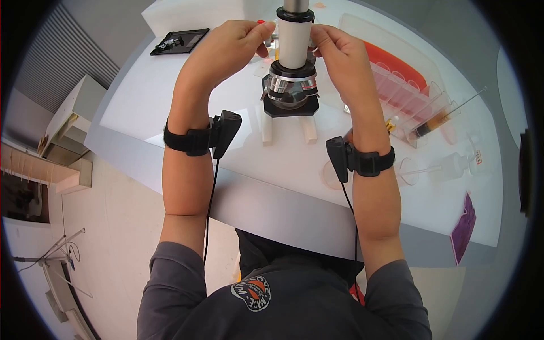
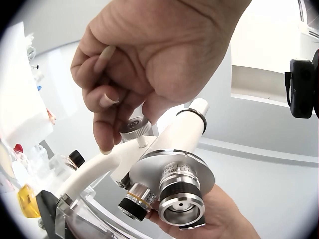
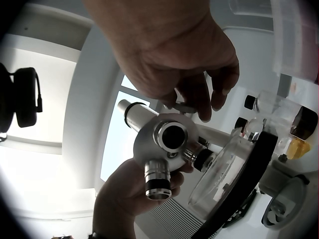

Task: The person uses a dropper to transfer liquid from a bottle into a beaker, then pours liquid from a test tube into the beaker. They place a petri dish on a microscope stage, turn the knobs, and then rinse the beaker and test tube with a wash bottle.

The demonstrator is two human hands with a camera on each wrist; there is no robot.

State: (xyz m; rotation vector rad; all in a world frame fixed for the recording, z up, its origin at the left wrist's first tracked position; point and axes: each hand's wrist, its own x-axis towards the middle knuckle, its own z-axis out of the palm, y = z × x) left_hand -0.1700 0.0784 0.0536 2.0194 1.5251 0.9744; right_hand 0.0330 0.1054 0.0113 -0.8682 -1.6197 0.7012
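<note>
White table [image 1: 187, 107], microscope [image 1: 293, 85], black tray [image 1: 179, 41], syringe [image 1: 439, 120], purple cloth [image 1: 463, 228]

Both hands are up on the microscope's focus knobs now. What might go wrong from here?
1. The left hand pinches a focus knob and the right hand is at the opposite side; over-turning might drive an objective lens into the clear dish on the stage.
2. Uneven force from the two hands might shift the microscope, whose base stands near the table edge.
3. The syringe beside the right forearm could get knocked.
</note>
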